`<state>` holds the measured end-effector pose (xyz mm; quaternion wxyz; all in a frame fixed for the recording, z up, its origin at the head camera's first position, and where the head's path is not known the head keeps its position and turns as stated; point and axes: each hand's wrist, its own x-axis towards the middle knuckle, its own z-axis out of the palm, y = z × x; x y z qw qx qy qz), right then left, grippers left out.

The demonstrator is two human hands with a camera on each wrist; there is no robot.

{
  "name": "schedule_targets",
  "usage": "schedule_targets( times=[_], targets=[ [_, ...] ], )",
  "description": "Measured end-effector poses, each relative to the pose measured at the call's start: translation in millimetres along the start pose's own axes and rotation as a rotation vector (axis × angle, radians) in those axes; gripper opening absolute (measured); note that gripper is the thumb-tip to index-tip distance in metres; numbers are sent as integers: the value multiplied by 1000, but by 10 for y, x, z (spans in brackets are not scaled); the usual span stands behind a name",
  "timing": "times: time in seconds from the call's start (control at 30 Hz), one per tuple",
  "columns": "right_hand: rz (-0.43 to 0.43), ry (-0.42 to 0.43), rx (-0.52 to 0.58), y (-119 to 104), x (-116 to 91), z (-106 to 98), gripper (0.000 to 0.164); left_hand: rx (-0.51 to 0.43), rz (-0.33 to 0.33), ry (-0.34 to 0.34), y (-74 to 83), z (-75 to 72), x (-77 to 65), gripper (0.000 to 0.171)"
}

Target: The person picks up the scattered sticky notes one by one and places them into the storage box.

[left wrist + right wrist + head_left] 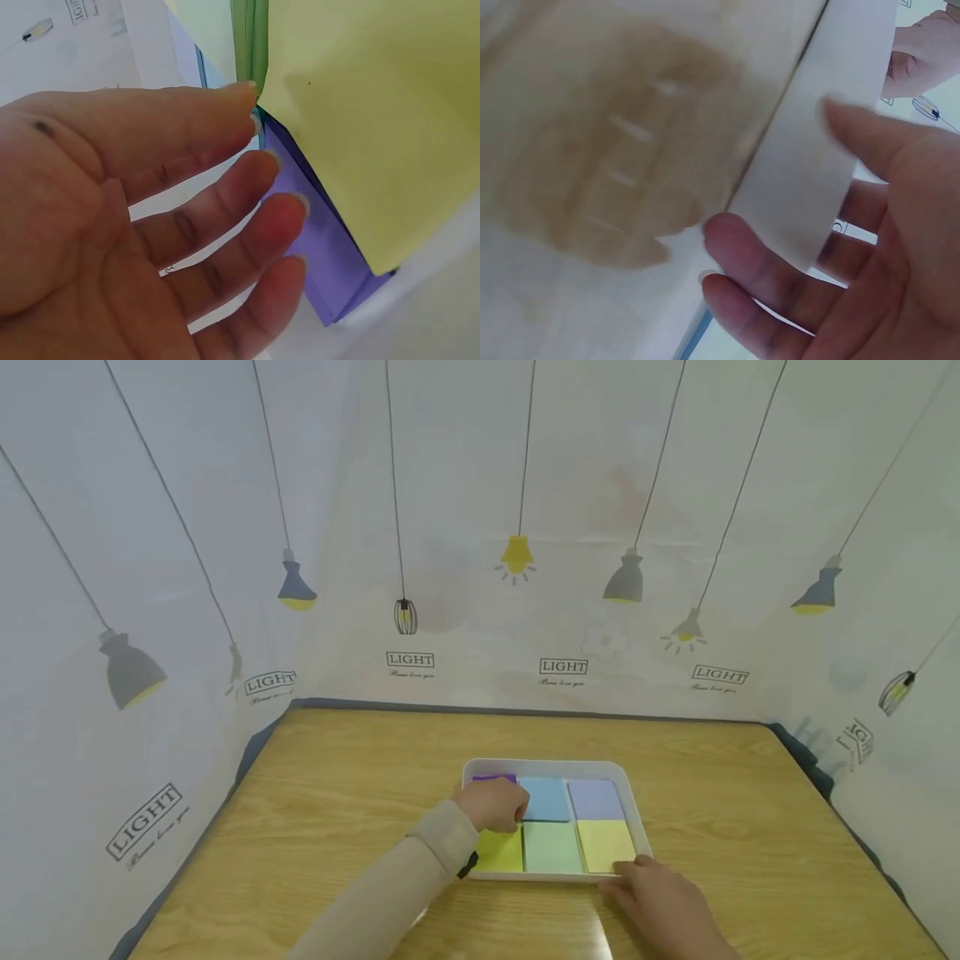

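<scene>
A white tray holds several square sticky note pads in two rows. My left hand is over its left side, partly covering the purple pad and the yellow-green pad. In the left wrist view, the left fingers are loosely bent, and their tips meet the purple pad beside the yellow-green pad's edge. The thumb tip is at that pad's corner. My right hand grips the tray's near right corner, with fingertips over the rim by the pale yellow pad.
Light blue, lavender and light green pads fill the other places in the tray. The tray stands on a wooden table. A cloth printed with hanging lamps surrounds the table on three sides.
</scene>
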<state>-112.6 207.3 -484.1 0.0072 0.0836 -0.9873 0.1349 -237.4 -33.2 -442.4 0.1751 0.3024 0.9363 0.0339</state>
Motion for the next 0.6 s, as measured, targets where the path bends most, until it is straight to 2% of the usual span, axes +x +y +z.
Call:
schedule_targets(
  times=[0.17, 0.3, 0.37, 0.47, 0.53, 0.6],
  targets=[
    [-1, -46, -24, 28, 59, -43, 59, 0, 21, 47, -9, -8, 19, 12],
    [-3, -46, -54, 22, 84, -104, 63, -22, 52, 110, -20, -11, -11, 11],
    [14, -37, -61, 3, 94, -139, 64, -47, 75, 163, -26, -7, -52, 11],
    [15, 13, -52, -43, 103, -190, 59, -118, 116, 254, -55, 23, -141, 17],
    [-21, 84, -55, -70, 108, -208, 47, -172, 125, 305, -78, 58, -212, 18],
    [-99, 176, -92, -82, 108, -211, 34, -204, 128, 353, -108, 119, -266, 17]
  ],
)
